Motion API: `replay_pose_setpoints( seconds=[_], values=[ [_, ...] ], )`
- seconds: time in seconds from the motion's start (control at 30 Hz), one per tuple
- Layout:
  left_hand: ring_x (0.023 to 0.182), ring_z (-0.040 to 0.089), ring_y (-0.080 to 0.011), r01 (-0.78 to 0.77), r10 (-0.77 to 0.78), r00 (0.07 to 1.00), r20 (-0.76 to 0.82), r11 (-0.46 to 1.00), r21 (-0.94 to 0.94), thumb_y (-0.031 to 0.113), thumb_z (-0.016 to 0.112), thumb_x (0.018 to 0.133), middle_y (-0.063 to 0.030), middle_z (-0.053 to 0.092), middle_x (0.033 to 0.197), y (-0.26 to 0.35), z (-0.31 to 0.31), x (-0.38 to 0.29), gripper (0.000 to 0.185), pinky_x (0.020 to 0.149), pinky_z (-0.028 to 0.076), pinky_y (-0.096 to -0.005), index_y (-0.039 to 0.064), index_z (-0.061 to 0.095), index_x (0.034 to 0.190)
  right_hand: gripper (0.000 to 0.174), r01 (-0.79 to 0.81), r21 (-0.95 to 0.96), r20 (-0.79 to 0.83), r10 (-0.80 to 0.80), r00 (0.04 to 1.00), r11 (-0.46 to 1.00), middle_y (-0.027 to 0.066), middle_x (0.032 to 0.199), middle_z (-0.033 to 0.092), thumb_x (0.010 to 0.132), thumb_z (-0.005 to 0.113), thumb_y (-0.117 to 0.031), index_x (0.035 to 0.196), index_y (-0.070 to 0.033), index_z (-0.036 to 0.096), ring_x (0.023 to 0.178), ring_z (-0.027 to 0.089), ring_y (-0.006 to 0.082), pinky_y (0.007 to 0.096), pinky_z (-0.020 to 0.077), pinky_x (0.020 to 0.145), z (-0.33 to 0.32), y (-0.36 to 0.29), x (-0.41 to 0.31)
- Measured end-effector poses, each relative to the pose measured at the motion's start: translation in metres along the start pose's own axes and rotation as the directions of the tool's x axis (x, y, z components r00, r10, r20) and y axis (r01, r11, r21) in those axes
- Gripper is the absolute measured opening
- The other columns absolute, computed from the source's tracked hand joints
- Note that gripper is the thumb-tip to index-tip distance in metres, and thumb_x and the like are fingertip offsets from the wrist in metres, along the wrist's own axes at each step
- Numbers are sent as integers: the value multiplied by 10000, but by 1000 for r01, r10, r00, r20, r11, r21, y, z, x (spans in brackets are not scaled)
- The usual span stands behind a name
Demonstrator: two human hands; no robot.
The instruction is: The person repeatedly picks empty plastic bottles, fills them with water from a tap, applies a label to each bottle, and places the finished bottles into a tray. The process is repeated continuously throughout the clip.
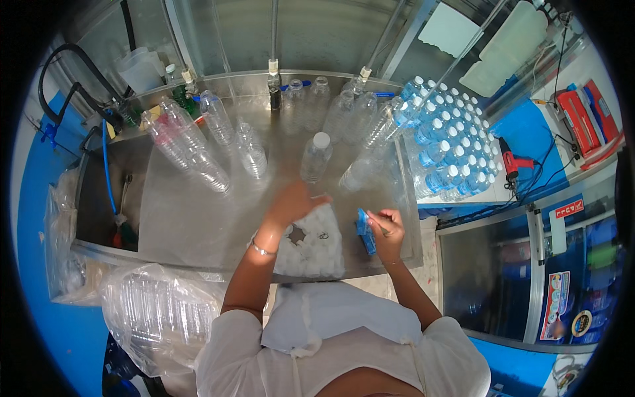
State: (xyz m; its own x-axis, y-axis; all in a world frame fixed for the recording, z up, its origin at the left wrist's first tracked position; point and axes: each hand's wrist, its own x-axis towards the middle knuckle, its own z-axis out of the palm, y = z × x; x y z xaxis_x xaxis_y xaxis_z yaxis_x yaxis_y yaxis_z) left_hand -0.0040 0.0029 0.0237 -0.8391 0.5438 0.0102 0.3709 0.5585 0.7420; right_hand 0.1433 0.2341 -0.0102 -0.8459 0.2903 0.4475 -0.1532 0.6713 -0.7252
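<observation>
My left hand is over the steel counter, just in front of a clear plastic bottle with a white cap; its fingers are blurred and no object shows in them. Below that hand lies a clear plastic bag of white caps, its mouth partly open. Between the thumb and fingers of my right hand is a blue printed plastic sleeve label. More blue labels lie beneath it on the counter. Uncapped clear bottles stand farther back.
Labelled, white-capped bottles crowd the right-hand shelf, beside a red heat gun. Several clear bottles lie or lean at left, near a sink basin with a blue hose. A large plastic bag of empty bottles is below the counter.
</observation>
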Motion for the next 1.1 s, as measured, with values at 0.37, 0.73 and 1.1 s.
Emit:
replay_pose_setpoints(
  seconds=[0.37, 0.73, 1.1],
  values=[
    [816, 658, -136, 72, -166, 981, -103, 797, -600, 208, 805, 793, -122, 679, 1046, 14, -3, -26, 561, 735, 549, -295, -3, 561, 1250, 215, -609, 320, 546, 384, 745, 725, -6, 843, 601, 827, 738, -39, 987, -36, 596, 742, 533, 94, 240, 464, 668, 49, -67, 90],
    [1202, 524, -377, -361, 289, 821, -493, 931, -57, 133, 815, 699, -210, 514, 1332, 9, -23, 54, 884, 968, 455, -437, 73, 354, 1451, 248, 530, -250, 450, -387, 805, 810, 153, 1060, 549, 837, 679, -110, 1078, -106, 623, 931, 586, 323, 435, 475, 785, 52, -121, 181],
    [1279, 480, -391, -231, 146, 940, -308, 937, -262, 125, 823, 712, -214, 464, 1414, -37, 6, 48, 971, 1020, 422, -437, 54, 259, 1499, 292, 436, -218, 417, -320, 851, 873, 147, 984, 522, 826, 716, -176, 1100, -111, 638, 851, 590, 343, 420, 499, 725, 80, -102, 168]
  ],
)
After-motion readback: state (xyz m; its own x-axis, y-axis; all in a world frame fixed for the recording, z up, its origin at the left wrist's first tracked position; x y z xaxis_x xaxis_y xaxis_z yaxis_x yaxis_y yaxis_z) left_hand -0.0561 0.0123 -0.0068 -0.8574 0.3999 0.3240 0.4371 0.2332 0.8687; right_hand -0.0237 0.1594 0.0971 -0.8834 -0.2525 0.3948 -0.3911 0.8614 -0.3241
